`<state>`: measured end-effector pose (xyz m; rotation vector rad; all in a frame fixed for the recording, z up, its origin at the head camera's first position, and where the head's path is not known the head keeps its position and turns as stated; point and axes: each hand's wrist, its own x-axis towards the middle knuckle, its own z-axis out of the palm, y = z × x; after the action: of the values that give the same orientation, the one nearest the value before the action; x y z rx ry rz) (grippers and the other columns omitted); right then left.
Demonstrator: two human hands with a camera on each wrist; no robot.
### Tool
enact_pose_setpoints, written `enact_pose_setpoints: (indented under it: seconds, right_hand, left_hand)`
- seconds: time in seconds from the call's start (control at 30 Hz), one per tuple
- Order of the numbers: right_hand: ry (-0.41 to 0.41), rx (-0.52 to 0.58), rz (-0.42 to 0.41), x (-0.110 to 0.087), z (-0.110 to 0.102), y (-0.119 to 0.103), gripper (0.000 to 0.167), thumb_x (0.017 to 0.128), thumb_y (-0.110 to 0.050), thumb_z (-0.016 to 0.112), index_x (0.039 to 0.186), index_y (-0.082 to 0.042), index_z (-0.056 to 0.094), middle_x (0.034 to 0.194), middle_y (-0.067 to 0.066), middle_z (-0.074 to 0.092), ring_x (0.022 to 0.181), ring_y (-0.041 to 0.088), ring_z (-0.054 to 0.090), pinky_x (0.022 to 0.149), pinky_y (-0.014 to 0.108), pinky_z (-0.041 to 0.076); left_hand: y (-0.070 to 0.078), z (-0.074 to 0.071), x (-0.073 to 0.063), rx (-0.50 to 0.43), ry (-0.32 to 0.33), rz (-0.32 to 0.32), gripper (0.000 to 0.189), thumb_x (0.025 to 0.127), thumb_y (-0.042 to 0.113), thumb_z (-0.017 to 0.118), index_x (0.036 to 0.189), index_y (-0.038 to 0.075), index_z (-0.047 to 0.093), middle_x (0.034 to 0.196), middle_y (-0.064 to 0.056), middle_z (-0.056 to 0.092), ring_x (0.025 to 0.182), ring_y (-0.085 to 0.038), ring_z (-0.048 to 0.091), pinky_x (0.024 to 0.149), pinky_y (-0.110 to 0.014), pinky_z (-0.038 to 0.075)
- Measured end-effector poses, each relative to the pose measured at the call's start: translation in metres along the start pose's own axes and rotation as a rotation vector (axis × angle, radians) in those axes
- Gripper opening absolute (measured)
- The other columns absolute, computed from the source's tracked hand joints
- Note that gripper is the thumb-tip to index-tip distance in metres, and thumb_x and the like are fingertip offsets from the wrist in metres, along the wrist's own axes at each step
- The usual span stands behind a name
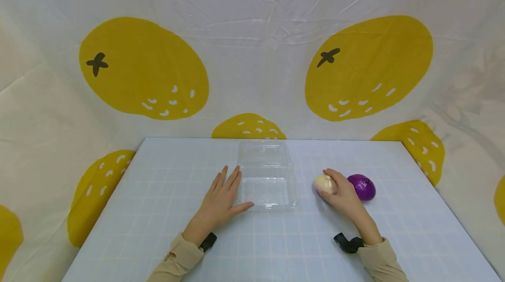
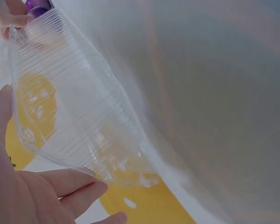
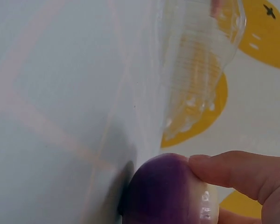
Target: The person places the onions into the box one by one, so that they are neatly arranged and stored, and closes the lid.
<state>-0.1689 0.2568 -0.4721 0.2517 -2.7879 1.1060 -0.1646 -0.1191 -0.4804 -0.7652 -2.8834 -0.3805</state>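
A clear plastic clamshell box point(image 1: 265, 190) lies on the table with its lid laid back toward the far edge. My left hand point(image 1: 222, 198) rests at its left side, fingers spread and fairly straight; in the left wrist view, fingertips touch the box's rim point(image 2: 60, 161). To the right of the box, my right hand point(image 1: 342, 192) holds a round, pale turnip-like vegetable point(image 1: 325, 184) between thumb and fingers. Its lower part shows purple point(image 3: 156, 191) in the right wrist view, close to the tabletop. Just right of that hand sits a shiny purple round vegetable point(image 1: 363, 187), partly covered by the hand.
The table point(image 1: 158, 212) has a pale checked cover. Behind it hangs a white cloth point(image 1: 256, 62) with large yellow fruit prints, meeting the table's far edge. Black straps with small mounts point(image 1: 349, 243) sit at both wrists.
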Motion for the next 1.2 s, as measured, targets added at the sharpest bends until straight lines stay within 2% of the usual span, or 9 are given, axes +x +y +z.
enact_pose_setpoints:
  seconds: [0.23, 0.57, 0.93, 1.2]
  right_hand:
    - [-0.007, 0.016, 0.003, -0.002, -0.001, -0.002, 0.060, 0.084, -0.012, 0.078, 0.135, 0.004, 0.051, 0.139, 0.031, 0.048, 0.126, 0.050, 0.046, 0.100, 0.065, 0.040]
    - [0.014, 0.031, 0.030, -0.003, -0.001, -0.003, 0.061, 0.083, -0.016, 0.080, 0.135, 0.003, 0.053, 0.135, 0.029, 0.053, 0.122, 0.046, 0.051, 0.098, 0.063, 0.042]
    - [0.015, 0.034, 0.044, 0.002, -0.003, -0.005, 0.063, 0.085, -0.023, 0.080, 0.137, -0.001, 0.052, 0.138, 0.026, 0.051, 0.123, 0.043, 0.050, 0.099, 0.064, 0.042]
    - [0.038, 0.068, 0.007, 0.010, -0.005, -0.013, 0.062, 0.082, -0.015, 0.081, 0.135, 0.000, 0.054, 0.137, 0.026, 0.053, 0.122, 0.044, 0.051, 0.099, 0.062, 0.043]
  left_hand:
    - [0.000, -0.001, -0.001, 0.001, 0.020, 0.008, 0.098, 0.091, 0.072, 0.047, 0.154, -0.001, 0.030, 0.163, -0.011, 0.023, 0.149, -0.040, 0.012, 0.120, -0.050, 0.013]
    - [0.001, -0.002, -0.001, -0.007, -0.002, -0.004, 0.098, 0.091, 0.072, 0.047, 0.154, -0.001, 0.030, 0.163, -0.012, 0.022, 0.150, -0.040, 0.011, 0.121, -0.050, 0.011]
    - [0.003, -0.004, -0.001, -0.037, -0.001, -0.010, 0.097, 0.092, 0.070, 0.049, 0.154, -0.001, 0.029, 0.163, -0.013, 0.022, 0.149, -0.041, 0.013, 0.121, -0.051, 0.011]
    - [0.003, -0.004, -0.001, -0.039, 0.015, -0.001, 0.096, 0.091, 0.069, 0.051, 0.153, -0.003, 0.032, 0.162, -0.014, 0.024, 0.148, -0.043, 0.015, 0.120, -0.053, 0.013]
